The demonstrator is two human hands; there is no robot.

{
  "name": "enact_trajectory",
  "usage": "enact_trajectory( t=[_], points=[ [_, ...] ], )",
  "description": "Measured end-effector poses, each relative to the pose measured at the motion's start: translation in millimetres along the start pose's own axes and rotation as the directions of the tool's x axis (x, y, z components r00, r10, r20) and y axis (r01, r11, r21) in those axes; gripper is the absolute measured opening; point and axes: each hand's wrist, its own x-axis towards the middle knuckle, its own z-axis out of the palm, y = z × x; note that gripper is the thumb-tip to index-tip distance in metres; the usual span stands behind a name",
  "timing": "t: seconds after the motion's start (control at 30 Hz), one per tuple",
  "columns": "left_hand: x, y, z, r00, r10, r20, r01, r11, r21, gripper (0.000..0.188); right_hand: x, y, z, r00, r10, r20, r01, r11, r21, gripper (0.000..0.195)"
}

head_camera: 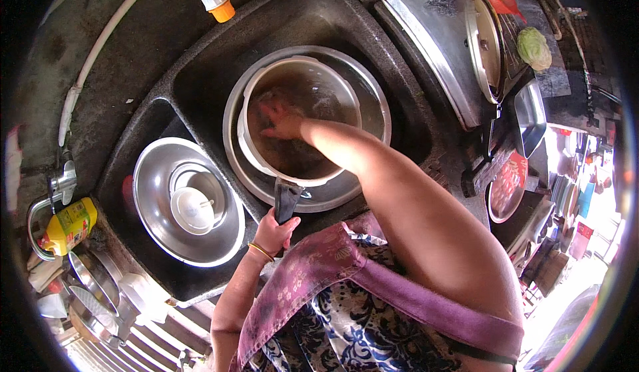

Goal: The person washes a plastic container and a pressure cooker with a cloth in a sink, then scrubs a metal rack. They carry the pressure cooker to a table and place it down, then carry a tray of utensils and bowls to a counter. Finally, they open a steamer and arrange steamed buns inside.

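Note:
My left hand [273,233] grips the black handle [286,201] of a metal cooking pot [252,154]. Murky brownish water fills part of that pot, and my right hand [280,121] reaches down into it with the fingers spread. Its fingertips look blurred through the water, and whether they touch anything on the bottom cannot be told. The pot stands inside a wide steel basin [327,203], which rests in the larger bowl of a dark stone sink [319,10].
The smaller sink bowl holds a steel bowl [155,207] with a white cup [192,210] inside. An orange-tipped faucet [218,7] hangs over the far rim. Left lies a yellow bottle [70,226]; to the right are a pot lid [484,45], a cabbage [534,48] and a steel tray [530,114].

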Motion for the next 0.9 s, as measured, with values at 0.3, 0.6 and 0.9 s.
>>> enact_trajectory(
  t=[0.3,0.6,0.9],
  points=[
    [-2.3,5.5,-8.5,0.985,-0.026,0.169,0.028,1.000,-0.011,0.024,-66.3,4.6,-10.0,0.787,0.036,0.616,-0.025,0.999,-0.027,0.063],
    [-5.3,-7.0,-14.9,0.980,-0.054,0.192,0.037,0.995,0.089,0.027,-27.9,-39.4,-0.7,0.855,0.283,0.435,-0.286,0.956,-0.059,0.048],
    [-2.5,-10.0,-10.7,0.997,0.074,-0.030,-0.059,0.937,0.343,0.038,-55.9,3.1,-60.4,0.985,0.163,-0.052,-0.155,0.725,-0.671,0.050]
  ],
)
